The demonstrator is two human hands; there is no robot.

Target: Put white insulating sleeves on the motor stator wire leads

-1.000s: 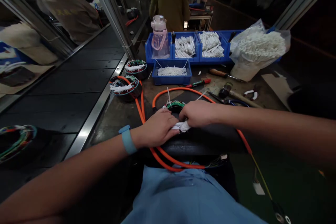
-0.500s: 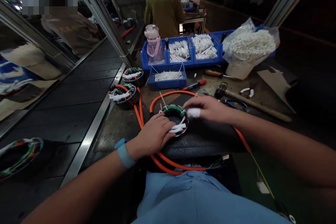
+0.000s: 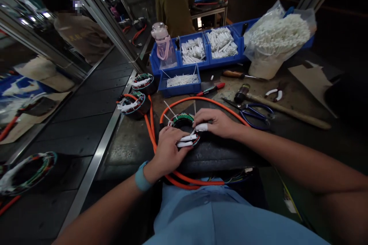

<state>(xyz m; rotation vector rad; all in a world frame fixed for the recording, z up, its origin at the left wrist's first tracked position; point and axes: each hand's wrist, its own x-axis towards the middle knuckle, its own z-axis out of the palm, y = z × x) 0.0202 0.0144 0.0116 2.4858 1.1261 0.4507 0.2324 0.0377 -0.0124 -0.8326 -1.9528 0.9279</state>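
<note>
A ring-shaped wound part with green and red wires lies on the dark bench before me, thin white ties sticking up from its far side. My left hand is wrapped round the ring's left near side, its fingers and thumb against white sleeves. On the right, my right hand has its fingers pinched at the ring's edge; a white wrap covers one finger. What lies between those fingertips is too small to make out. An orange cable loops behind the ring.
Two similar rings stand at the left by the metal rail. Behind are a small blue tray of ties, blue bins, a bottle and a bagged bucket. Scissors and a mallet lie right. People are beyond.
My right hand has closed in on the ring's right edge, and its fingers have drawn together. My left hand remains on the ring. The camera view has shifted slightly.
</note>
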